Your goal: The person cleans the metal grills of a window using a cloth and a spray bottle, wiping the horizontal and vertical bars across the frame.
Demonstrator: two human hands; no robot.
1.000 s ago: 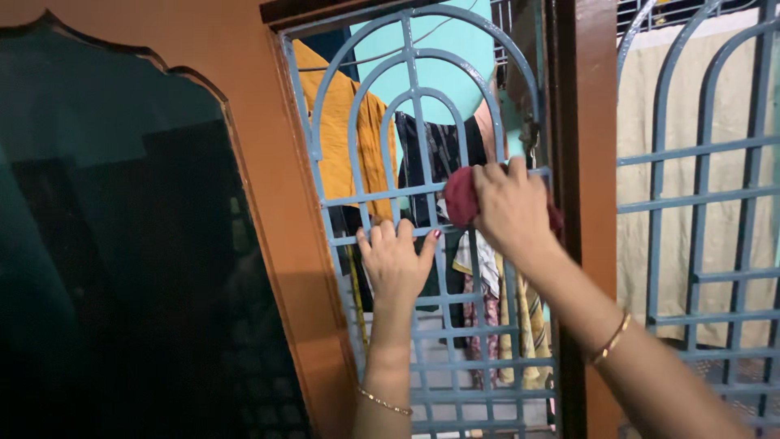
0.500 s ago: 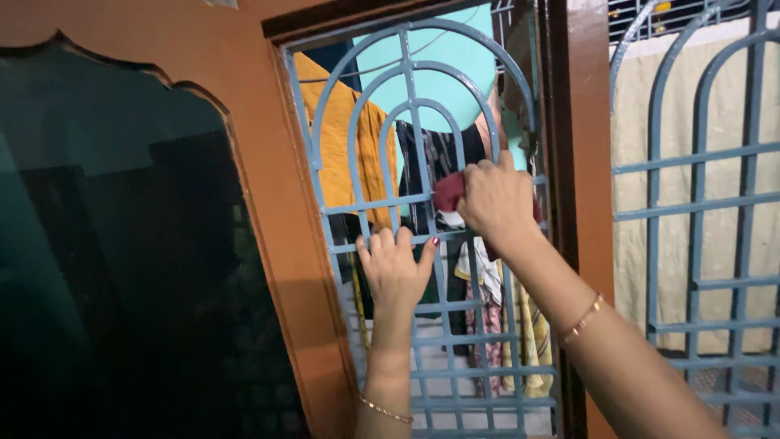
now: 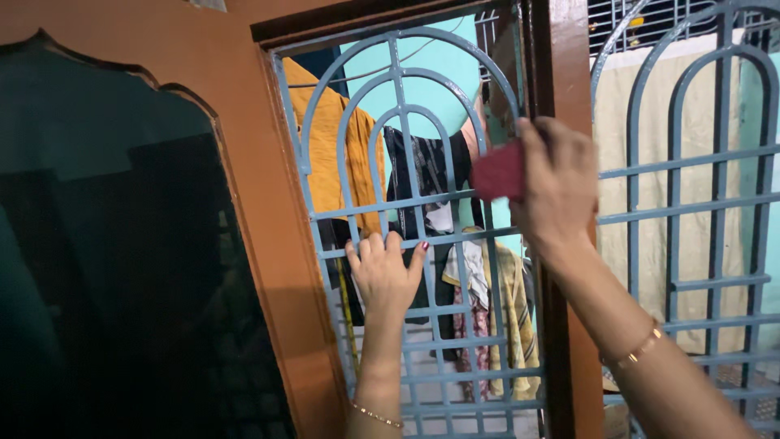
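At grille (image 3: pixel 406 203): right hand (image 3: pixel 556 183) gripping red cloth (image 3: pixel 497 172), shifted rightward; left hand (image 3: pixel 383 272) still clasping bar.

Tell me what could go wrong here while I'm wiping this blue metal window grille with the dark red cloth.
The right hand holds the dark red cloth high by the brown wooden frame post; knuckles could scrape the post or a bar. The left hand grips a crossbar of the blue metal window grille, so fingers might get pinched between narrow bars. If the cloth slips through a gap, it could drop among the hanging clothes outside.
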